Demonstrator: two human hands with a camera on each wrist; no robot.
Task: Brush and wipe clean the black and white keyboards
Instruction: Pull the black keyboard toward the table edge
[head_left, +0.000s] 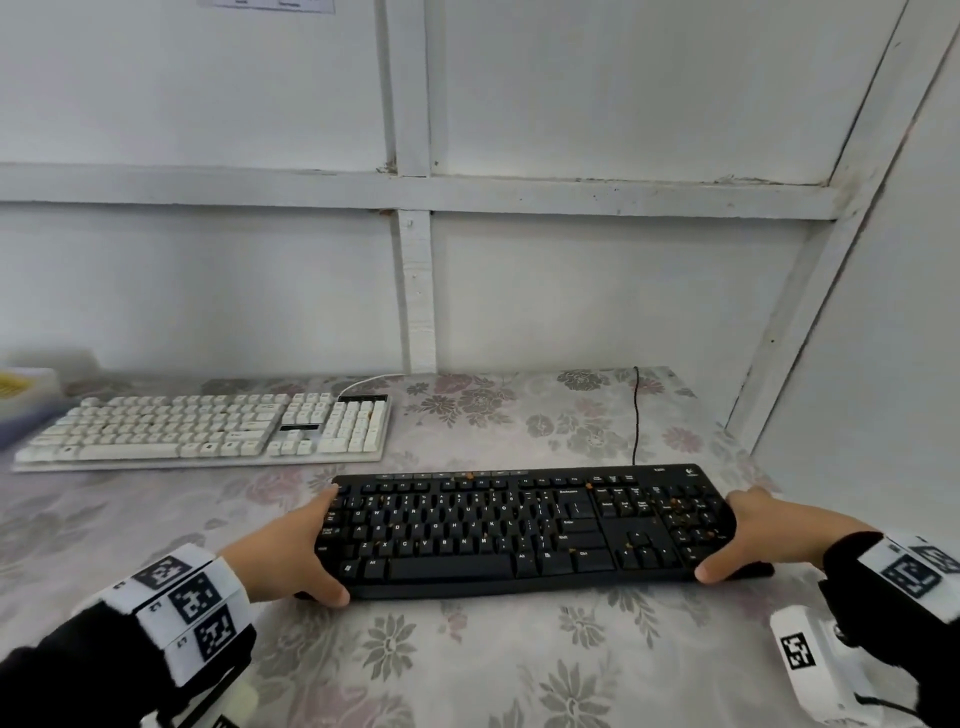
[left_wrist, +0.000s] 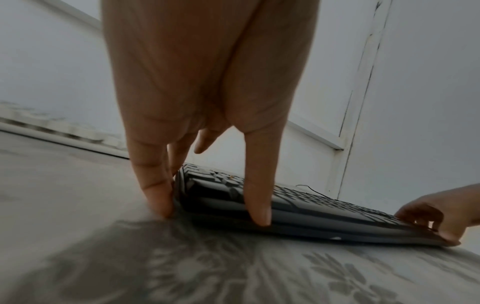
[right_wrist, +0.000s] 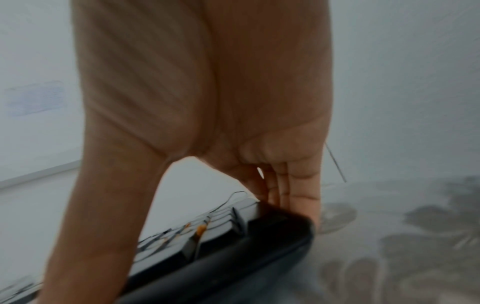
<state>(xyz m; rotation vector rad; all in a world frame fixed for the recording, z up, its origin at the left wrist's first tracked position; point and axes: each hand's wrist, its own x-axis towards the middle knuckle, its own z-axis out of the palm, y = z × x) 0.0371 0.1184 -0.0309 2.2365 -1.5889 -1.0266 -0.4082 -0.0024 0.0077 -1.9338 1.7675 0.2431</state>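
A wide table (head_left: 467, 665) under a glossy floral cover fills the scene, pale grey-pink blooms on a smooth sheet, set against white panelled walls. Two boards on it, well apart. Far left, near the wall, sits the white keyboard (head_left: 208, 428), chunky raised caps, cream-toned, its white cable trailing back toward the wall. Nobody is touching that one.

Front and centre is the black keyboard (head_left: 524, 525), a long, slim slab with low matte keys and a curved front edge, its black cord (head_left: 636, 415) running back to the wall. And look at the keys: small orange-brown crumbs (head_left: 675, 502) scattered over the number pad and the top row, more showing between the caps in the right wrist view.

Both hands are on it. The left hand (head_left: 298, 551) clasps the left end, thumb on the front corner, fingers down along the side edge against the cloth. The right hand (head_left: 748, 540) grips the right end the same way, thumb at the front, fingers wrapped round the far side. In the right wrist view that end looks lifted a touch off the cloth, though the blur makes it hard to be sure.

Judging by its build, this board should be light and fairly stiff plastic, maybe flexing slightly along its length, so the two-ended hold makes sense. The smooth cover looks slippery, so the board could skate, and the cord may tug if it travels far. Tipping it would likely shed loose crumbs.

No brush or cloth in sight.
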